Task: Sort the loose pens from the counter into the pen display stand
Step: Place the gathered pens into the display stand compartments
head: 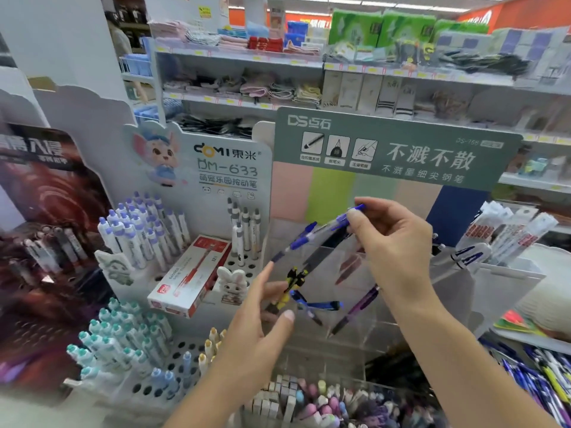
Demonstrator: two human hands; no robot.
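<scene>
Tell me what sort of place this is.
Most likely the stationery aisle of a shop. A branded pen display stand holds rows of capped pens, shelves behind carry folded towels and socks with yellow price tags, and the right hand pinches blue pens over a clear bin.

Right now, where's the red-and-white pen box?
In the head view, left of centre: the pen box lies tilted on the white display stand, between purple-capped pens and a rabbit figure.

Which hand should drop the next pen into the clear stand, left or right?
Right, probably. The right hand already pinches a blue pen directly above the clear acrylic stand, so it only needs lowering. The left hand holds a yellow-and-black pen lower, at the stand's left edge.
</scene>
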